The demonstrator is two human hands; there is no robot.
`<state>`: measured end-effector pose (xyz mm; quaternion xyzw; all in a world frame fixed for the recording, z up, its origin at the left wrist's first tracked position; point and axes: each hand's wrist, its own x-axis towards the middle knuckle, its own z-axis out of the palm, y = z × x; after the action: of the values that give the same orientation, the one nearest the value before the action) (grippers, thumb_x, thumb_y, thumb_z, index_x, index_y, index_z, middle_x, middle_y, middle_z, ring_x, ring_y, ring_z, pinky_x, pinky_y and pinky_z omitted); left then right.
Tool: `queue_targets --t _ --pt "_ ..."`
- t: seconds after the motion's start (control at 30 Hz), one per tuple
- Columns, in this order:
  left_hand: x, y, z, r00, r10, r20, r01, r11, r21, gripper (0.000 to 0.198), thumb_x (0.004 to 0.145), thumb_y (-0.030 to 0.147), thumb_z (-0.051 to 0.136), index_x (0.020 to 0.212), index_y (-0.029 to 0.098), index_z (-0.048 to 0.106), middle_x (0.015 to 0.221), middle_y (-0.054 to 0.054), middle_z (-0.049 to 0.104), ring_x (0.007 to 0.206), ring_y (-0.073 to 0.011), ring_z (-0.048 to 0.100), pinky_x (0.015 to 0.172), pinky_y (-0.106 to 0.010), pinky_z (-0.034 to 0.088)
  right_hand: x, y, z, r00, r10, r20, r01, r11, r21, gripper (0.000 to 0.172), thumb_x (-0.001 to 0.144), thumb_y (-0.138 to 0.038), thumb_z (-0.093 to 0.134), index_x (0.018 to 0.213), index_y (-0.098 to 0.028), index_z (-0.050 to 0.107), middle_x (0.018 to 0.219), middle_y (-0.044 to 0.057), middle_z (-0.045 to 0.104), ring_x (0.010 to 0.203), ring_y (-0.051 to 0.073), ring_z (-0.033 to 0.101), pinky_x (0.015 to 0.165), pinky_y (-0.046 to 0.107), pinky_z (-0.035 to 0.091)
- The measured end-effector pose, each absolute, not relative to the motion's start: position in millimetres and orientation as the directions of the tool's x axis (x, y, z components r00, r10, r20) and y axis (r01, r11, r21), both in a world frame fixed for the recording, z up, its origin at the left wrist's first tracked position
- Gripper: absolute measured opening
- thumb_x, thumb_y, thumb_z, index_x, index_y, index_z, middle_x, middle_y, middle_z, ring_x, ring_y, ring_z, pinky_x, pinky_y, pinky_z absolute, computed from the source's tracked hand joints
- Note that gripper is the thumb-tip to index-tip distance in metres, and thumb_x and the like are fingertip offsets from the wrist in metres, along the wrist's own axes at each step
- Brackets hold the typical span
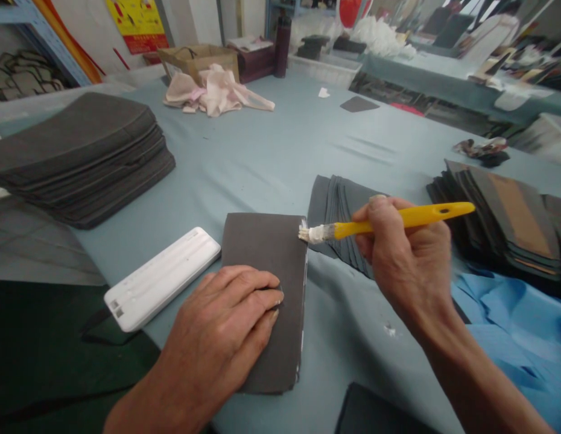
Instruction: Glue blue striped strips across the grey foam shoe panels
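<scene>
Dark grey rectangular sheet [262, 253] lay on a pale blue cloth-covered table [217, 163], between a white plastic block [161, 278] and a fanned stack of grey sheets [337, 211]. Left hand [212, 337] rested on it, fingers [257, 283] flat, slightly spread and gripping nothing. Right hand [411, 259] closed around a yellow-handled brush [380, 228], whose whitish bristles [313, 234] met the sheet's upper right edge.

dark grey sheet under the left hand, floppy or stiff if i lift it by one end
Probably fairly stiff: the dark grey sheet lies flat under the left hand and its edge looks thick. It may sag a little, since the fanned sheets beside it curve slightly. It looks foam-like, so probably light.
</scene>
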<state>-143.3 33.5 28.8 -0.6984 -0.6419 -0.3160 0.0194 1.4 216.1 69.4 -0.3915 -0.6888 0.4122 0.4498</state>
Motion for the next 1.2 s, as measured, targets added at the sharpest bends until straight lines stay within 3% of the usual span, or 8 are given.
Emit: queue_targets --t 0.53,0.9,1.03,1.2 --pt "-143.7 34.4 26.9 -0.040 0.886 0.462 0.884 -0.184 0.429 0.015 0.105 0.017 0.059 0.111 0.019 0.072 0.119 -0.004 0.079 0.110 -0.0226 0.070 0.094 -0.041 0.053 41.4 151.9 74.1 -0.270 0.948 0.170 0.317 0.254 -0.914 0.036 0.098 -0.035 0.063 0.064 -0.021 0.065 0.042 -0.004 0.044 0.034 0.008 0.039 0.033 0.020 0.025" --pt "-142.3 34.4 25.8 -0.058 0.896 0.439 0.877 -0.164 0.451 0.016 0.105 0.019 0.059 0.111 0.020 0.074 0.120 -0.005 0.080 0.113 -0.0237 0.071 0.098 -0.044 0.054 87.2 102.5 81.7 -0.420 0.907 -0.015 0.414 0.177 -0.893 0.050 0.103 -0.061 0.061 0.069 -0.025 0.067 0.045 -0.002 0.047 0.034 0.012 0.044 0.032 0.023 0.029" --pt "-142.3 33.9 25.5 -0.064 0.890 0.452 0.877 -0.166 0.451 0.016 0.105 0.018 0.059 0.111 0.019 0.074 0.120 -0.005 0.080 0.112 -0.0236 0.071 0.096 -0.043 0.054 86.4 100.0 83.8 -0.409 0.912 -0.042 0.392 0.134 -0.910 0.050 0.101 -0.062 0.062 0.068 -0.025 0.067 0.044 -0.003 0.046 0.033 0.012 0.043 0.031 0.022 0.029" --pt "-142.4 34.0 23.7 -0.062 0.877 0.476 0.875 -0.182 0.449 0.016 0.104 0.016 0.059 0.109 0.019 0.074 0.119 -0.005 0.080 0.111 -0.0229 0.071 0.095 -0.042 0.054 73.0 108.3 79.0 -0.353 0.935 0.038 0.282 0.146 -0.948 0.050 0.098 -0.063 0.067 0.066 -0.023 0.066 0.044 -0.004 0.042 0.033 0.011 0.040 0.031 0.021 0.028"
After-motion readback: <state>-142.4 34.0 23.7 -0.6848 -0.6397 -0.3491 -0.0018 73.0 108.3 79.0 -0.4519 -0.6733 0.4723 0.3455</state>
